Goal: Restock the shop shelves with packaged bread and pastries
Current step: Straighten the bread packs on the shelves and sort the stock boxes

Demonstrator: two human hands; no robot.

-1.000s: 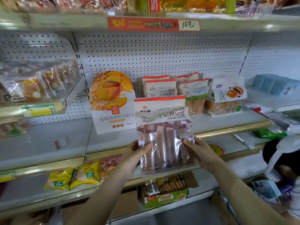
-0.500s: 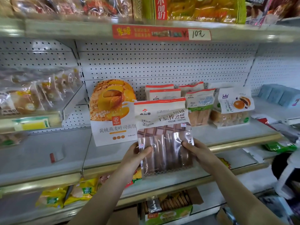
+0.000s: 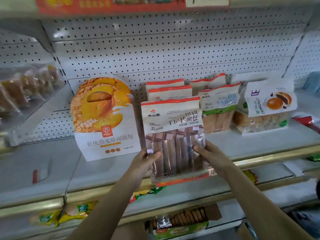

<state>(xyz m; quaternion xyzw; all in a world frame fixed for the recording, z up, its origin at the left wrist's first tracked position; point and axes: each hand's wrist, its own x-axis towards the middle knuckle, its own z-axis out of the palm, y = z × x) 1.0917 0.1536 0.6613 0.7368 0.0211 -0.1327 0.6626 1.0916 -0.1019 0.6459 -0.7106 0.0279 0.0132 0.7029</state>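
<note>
**A:** What's the setting?

**B:** A shop shelving unit. White pegboard (image 3: 173,49) fills the upper half of the frame. A grey shelf (image 3: 52,170) with a gold front rail runs across the middle, and more shelves step down towards the bottom edge.

**A:** And the bag being stocked?

**B:** The bread-stick bag (image 3: 173,122) is at centre frame, held at the shelf's front edge with its bottom seam overlapping the rail. I cannot tell whether it touches the shelf.

**A:** Which way does it point?

**B:** It is upright with its long axis vertical, the red-sealed top upward and the printed face towards the camera. The brown sticks behind its clear window also stand vertical.

**A:** How are the hands placed?

**B:** The left hand (image 3: 143,163) pinches the lower left edge, with the thumb across the front and the other fingers hidden behind. The right hand (image 3: 213,156) pinches the right edge the same way, fingertips on the front and the rest curled out of sight.

**A:** What stands around it?

**B:** Just to its left a large toast box (image 3: 103,118) stands on the shelf. Right behind it are red-topped bags (image 3: 169,91) of the same kind, lined up front to back. To the right comes a green-banded bag (image 3: 218,110), then a bun bag (image 3: 266,110).

**A:** Any containers?

**B:** At bottom centre, an open cardboard tray (image 3: 181,229) on a lower shelf holds a row of brown biscuits set on edge and a small dark packet. Yellow packets (image 3: 60,215) lie at lower left.
</note>
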